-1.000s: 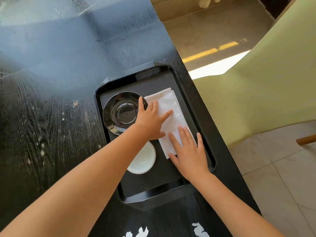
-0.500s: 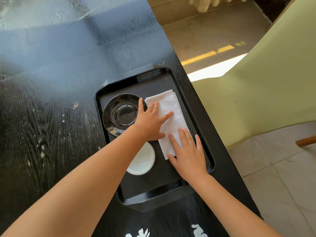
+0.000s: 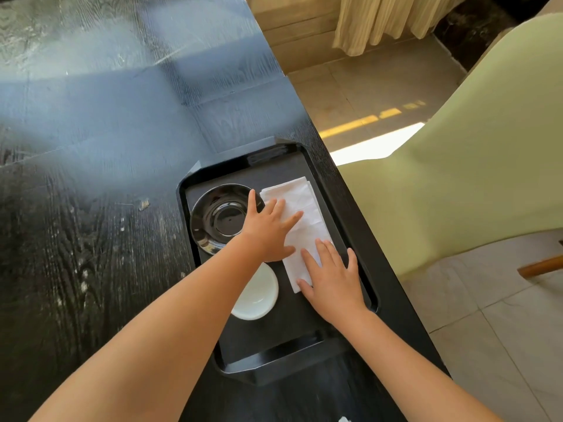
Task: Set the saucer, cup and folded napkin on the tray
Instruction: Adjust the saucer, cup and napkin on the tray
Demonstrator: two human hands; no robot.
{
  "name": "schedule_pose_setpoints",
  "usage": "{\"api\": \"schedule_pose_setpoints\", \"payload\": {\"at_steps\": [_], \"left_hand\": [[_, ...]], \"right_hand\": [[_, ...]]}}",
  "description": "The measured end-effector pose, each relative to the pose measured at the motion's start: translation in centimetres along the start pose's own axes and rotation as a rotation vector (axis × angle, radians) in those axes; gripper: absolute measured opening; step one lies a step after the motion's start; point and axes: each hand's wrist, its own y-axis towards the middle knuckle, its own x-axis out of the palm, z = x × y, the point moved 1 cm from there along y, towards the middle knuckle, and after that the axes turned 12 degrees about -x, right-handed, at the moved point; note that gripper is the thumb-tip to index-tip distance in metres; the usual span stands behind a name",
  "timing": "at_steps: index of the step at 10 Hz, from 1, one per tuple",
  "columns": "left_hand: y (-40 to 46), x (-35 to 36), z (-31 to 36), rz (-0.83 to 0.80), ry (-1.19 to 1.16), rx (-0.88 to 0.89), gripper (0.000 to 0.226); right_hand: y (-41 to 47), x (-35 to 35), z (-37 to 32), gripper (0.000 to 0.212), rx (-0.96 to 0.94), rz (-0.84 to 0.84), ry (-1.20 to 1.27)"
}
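A black tray (image 3: 341,208) lies at the right edge of a dark wooden table (image 3: 100,178). On it sit a glossy black saucer (image 3: 219,217) at the far left, a white cup (image 3: 259,295) seen from above nearer me, and a white folded napkin (image 3: 301,208) along the right side. My left hand (image 3: 268,229) lies flat, fingers spread, on the napkin's left part, its thumb beside the saucer. My right hand (image 3: 332,278) presses flat on the napkin's near end. My left forearm hides part of the cup.
A pale green chair (image 3: 457,178) stands close to the table's right edge. Tiled floor (image 3: 502,330) and a beige curtain (image 3: 380,19) lie beyond. A small chip (image 3: 143,205) marks the tabletop left of the tray.
Both hands stay flat on the napkin. The view has tilted, so the tray sits a little lower in frame; the napkin has barely shifted.
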Motion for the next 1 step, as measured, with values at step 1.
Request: {"api": "schedule_pose_setpoints", "payload": {"at_steps": [1], "left_hand": [[-2.44, -2.37, -1.41, 0.071, -0.069, -0.016, 0.07]], "right_hand": [[0.74, -3.84, -0.61, 0.058, -0.001, 0.058, -0.001]]}}
